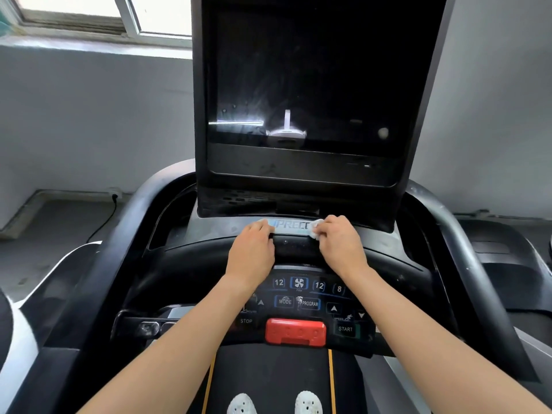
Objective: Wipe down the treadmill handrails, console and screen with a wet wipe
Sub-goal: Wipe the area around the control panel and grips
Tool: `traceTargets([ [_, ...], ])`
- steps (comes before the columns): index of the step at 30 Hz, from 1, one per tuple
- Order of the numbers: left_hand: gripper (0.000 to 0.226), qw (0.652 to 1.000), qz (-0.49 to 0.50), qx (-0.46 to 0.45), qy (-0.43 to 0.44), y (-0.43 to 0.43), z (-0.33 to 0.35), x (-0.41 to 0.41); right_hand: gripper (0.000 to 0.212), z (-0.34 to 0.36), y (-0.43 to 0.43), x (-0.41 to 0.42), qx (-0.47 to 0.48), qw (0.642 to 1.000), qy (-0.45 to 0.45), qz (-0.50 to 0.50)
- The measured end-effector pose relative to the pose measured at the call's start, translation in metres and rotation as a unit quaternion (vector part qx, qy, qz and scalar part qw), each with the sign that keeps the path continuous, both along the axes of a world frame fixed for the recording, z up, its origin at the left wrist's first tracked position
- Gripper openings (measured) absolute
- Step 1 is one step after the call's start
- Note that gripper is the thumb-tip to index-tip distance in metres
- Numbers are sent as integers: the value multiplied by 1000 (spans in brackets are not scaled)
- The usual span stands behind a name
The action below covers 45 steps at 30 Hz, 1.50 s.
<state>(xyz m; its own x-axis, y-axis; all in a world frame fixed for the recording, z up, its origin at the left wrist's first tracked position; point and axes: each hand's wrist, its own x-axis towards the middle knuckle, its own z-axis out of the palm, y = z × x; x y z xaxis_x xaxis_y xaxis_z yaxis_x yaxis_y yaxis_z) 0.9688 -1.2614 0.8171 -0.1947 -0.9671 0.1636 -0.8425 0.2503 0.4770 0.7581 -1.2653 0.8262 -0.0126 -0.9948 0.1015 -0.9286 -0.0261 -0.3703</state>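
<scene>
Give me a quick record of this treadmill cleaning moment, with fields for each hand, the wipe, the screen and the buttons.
left hand: empty, fingertips resting on the silver logo strip
right hand: pinching the wet wipe against that strip
wet wipe: white, bunched up, over the end of the logo
screen: off, dark, streaky, showing reflections
buttons: red stop key between STOP and START, untouched

Daylight is coming in through the window (89, 16) at far left, overexposing its panes. The dark screen (301, 85) is catching streaky glare and reflections. Wide-angle distortion is bending the edges; the walls are staying dim and soft.
</scene>
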Motion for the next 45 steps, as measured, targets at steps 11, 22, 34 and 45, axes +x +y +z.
traceTargets([
  [11,29,994,100,9,-39,20,-2,29,24,14,4,74,24,980,-18,195],
  [22,38,996,74,48,-21,24,-3,32,17,6,1,64,18,995,-42,87],
  [34,45,996,65,55,-15,27,-8,34,17,14,5,49,54,993,-84,59],
  [45,32,994,75,41,-63,27,-3,24,25,12,0,80,135,984,10,116],
])
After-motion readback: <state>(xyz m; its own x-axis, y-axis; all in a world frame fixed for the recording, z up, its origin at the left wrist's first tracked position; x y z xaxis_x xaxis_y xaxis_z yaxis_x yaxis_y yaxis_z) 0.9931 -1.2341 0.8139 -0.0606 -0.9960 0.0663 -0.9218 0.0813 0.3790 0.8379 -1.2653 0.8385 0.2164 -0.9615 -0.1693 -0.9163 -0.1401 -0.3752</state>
